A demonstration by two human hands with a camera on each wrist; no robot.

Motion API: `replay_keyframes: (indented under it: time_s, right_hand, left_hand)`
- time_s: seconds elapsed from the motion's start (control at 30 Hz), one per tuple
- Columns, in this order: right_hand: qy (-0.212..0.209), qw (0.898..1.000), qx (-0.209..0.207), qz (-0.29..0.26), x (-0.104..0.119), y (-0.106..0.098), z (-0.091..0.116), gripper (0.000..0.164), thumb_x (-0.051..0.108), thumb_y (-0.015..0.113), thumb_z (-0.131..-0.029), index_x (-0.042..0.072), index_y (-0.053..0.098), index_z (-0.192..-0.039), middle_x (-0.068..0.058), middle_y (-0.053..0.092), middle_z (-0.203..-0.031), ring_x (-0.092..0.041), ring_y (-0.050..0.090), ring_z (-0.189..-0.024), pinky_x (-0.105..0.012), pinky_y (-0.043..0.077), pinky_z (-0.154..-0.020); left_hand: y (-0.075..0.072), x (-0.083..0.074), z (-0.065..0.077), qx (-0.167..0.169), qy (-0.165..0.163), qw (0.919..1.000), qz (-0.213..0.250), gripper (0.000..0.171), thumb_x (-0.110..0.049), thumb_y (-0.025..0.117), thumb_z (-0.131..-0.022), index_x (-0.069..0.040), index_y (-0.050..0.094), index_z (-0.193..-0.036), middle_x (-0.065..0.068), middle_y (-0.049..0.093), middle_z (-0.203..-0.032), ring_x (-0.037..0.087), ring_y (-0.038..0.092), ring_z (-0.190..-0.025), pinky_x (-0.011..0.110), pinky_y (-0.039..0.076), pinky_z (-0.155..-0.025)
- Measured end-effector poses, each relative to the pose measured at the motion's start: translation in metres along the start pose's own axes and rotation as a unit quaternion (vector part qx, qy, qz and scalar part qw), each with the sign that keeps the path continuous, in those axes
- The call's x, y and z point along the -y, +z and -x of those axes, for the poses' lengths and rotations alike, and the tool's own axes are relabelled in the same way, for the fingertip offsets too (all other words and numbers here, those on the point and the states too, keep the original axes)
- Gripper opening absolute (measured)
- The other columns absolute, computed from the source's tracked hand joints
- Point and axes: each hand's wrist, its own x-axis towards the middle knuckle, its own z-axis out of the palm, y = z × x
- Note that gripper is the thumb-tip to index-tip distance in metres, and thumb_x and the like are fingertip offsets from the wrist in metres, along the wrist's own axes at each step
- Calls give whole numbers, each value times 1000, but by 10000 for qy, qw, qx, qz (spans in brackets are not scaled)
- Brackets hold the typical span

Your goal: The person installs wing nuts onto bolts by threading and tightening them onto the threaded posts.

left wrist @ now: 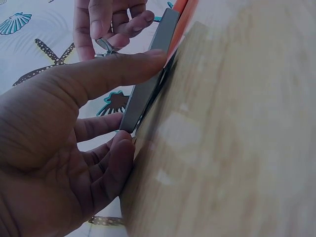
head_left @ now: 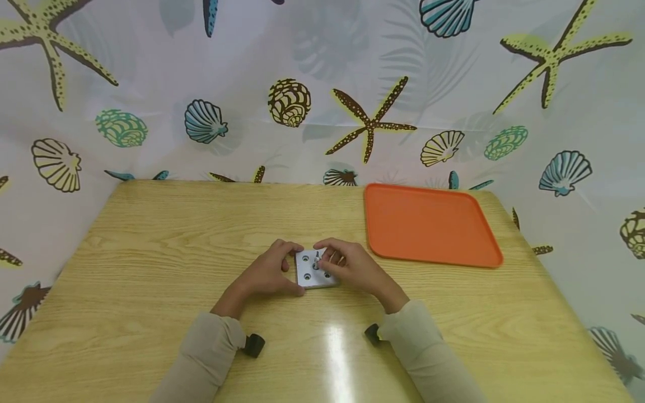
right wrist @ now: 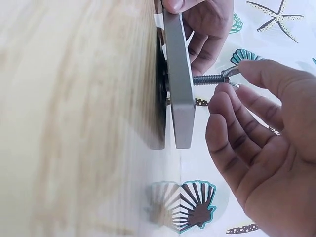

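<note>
A square silver metal plate (head_left: 318, 282) with several countersunk holes lies at mid-table. My left hand (head_left: 269, 272) grips its left side, thumb at the near edge and fingers at the far edge. From the plate's middle stands a wing bolt (right wrist: 208, 79), its threaded shank largely exposed above the face. My right hand (head_left: 359, 268) pinches the bolt's winged head between thumb and fingers. In the right wrist view a dark layer (right wrist: 159, 118) shows beneath the plate; I cannot tell if it is a part or a shadow.
An orange tray (head_left: 428, 224) lies at the back right of the wooden table (head_left: 166, 280). A curtain with shells and starfish (head_left: 242, 50) hangs behind the table. Small black devices (head_left: 254, 345) sit at both wrists.
</note>
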Motion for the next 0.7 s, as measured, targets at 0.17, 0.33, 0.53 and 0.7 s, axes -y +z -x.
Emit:
replay_keyframes:
  time_s: [0.17, 0.33, 0.53, 0.7]
  right_hand:
    - [126, 9998, 102, 116, -1, -2, 1, 28, 17, 67, -96, 7, 65, -123, -6, 69, -93, -9, 62, -78, -23, 53, -71]
    - [163, 9997, -58, 164, -1, -4, 2, 21, 16, 67, -95, 8, 68, -115, -6, 70, -94, -12, 63, -81, -24, 54, -74]
    - [89, 9995, -286, 122, -1, -4, 3, 13, 11, 67, -94, 7, 70, -105, -7, 72, -101, -13, 64, -85, -25, 54, -75]
    - [10, 9994, -338, 92, -2, -4, 3, 12, 3, 60, -92, 5, 69, -99, -10, 72, -100, -13, 64, -84, -25, 54, -74]
  left_hand:
    - [1, 0, 0, -18, -19, 10000, -3, 84, -29, 93, -68, -18, 51, -140, 4, 47, -113, 18, 47, -90, 31, 40, -73]
    - [1, 1, -2, -21, -13, 10000, -15, 86, -30, 93, -67, -18, 51, -140, 3, 47, -112, 17, 47, -90, 31, 40, -74]
    - [2, 2, -2, -7, 29, 10000, -16, 85, -30, 93, -68, -18, 51, -140, 4, 47, -111, 17, 46, -90, 31, 40, -74]
    - [2, 2, -2, -23, 47, 10000, -24, 84, -29, 93, -68, -18, 51, -140, 4, 47, -112, 17, 46, -90, 31, 40, -75]
